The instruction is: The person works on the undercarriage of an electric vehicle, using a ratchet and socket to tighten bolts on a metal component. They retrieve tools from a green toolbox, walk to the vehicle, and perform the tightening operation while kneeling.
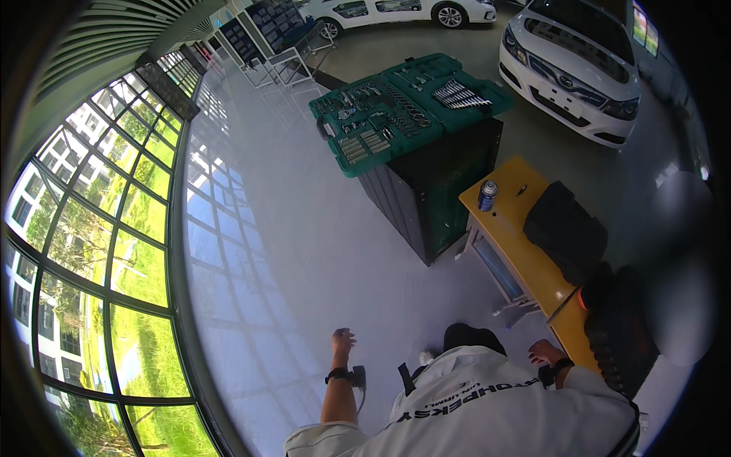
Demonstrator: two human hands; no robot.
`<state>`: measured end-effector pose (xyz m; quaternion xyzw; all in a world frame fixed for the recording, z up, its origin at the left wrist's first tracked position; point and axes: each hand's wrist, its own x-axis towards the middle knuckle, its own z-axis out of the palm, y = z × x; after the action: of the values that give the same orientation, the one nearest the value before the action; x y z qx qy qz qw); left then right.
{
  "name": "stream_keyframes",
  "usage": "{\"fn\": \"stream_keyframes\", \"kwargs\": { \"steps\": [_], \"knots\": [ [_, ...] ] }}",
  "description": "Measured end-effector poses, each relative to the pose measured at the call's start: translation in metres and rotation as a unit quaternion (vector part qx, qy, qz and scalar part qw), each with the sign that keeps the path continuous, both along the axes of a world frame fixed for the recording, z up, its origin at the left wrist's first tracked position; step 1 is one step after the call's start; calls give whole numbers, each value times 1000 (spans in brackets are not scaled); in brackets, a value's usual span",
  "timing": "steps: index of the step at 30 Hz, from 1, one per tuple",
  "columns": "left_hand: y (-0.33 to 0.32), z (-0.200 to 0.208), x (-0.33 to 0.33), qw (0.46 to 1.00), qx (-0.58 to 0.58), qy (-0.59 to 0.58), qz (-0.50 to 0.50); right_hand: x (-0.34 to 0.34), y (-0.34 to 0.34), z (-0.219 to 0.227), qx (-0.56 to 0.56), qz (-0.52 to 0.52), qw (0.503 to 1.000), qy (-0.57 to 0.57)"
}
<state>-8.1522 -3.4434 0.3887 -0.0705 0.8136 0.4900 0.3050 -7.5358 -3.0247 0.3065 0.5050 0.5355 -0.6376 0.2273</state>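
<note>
The person's left grip (343, 341) hangs released and empty; the right grip (544, 353), loose and seemingly empty too, is near the long yellow flat-topped worktop (504, 231) (contact is unclear). Careful, unhurried movement would best avoid knocking its edge.

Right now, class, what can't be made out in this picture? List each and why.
Left hand and right hand: too small in the head view to tell finger positions.
Small dark object on the yellow desk: too small in the head view to identify.
Side-on white car: roof cut off by the head view's top edge.
Head view, far right: partly hidden by a pale blur.
</note>
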Motion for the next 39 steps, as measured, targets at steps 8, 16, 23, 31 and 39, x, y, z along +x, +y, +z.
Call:
{"fn": "stream_keyframes", "kwargs": {
  "steps": [8, 16, 23, 31, 39],
  "knots": [
    [289, 154, -238, 938, 126, 162, -280, -183, 76, -61, 129, -336, 912, 198],
    [446, 295, -377, 808, 105, 306, -492, -555, 140, 211, 462, -303, 801, 230],
    [597, 300, -478, 489, 7, 535, -689, -721, 127, 306, 557, -261, 774, 150],
    [666, 269, -566, 338, 147, 543, -755, -855, 80, 326, 627, -331, 704, -42],
    [699, 250, -595, 316, 164, 522, -775, -900, 76, 332, 668, -327, 640, -191]
  ]
}}
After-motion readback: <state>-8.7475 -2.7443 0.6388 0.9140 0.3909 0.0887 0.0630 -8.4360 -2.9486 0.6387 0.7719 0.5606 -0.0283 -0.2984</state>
